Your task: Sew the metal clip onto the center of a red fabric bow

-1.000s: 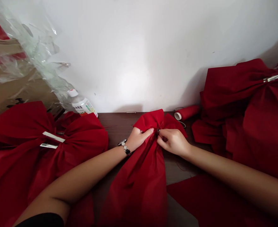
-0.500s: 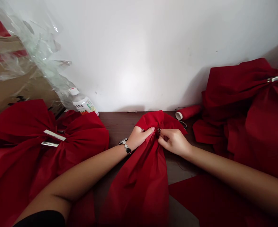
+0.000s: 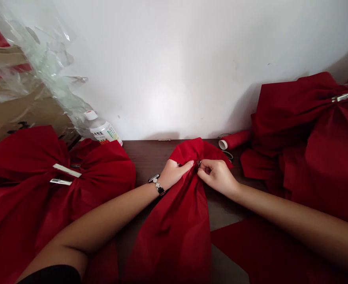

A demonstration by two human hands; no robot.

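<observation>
A length of red fabric is gathered at its upper part on the dark table, its tails spreading toward me. My left hand pinches the gathers, thumb on top and the other fingers hidden beneath the cloth. Close on its right, my right hand is closed, thumb and finger pinching a small metal clip at the gathered point. Most of the clip is hidden by the fingers and folds. A watch and a bracelet sit on my left wrist.
Red fabric bows with metal clips lie at left, more piled red fabric at right. Along the white wall stand a bottle and a red thread spool. A plastic-covered cardboard box is at far left.
Both hands keep nearly the same grip on the gathered fabric and clip. The whole view has shifted very slightly; nothing has been let go.
</observation>
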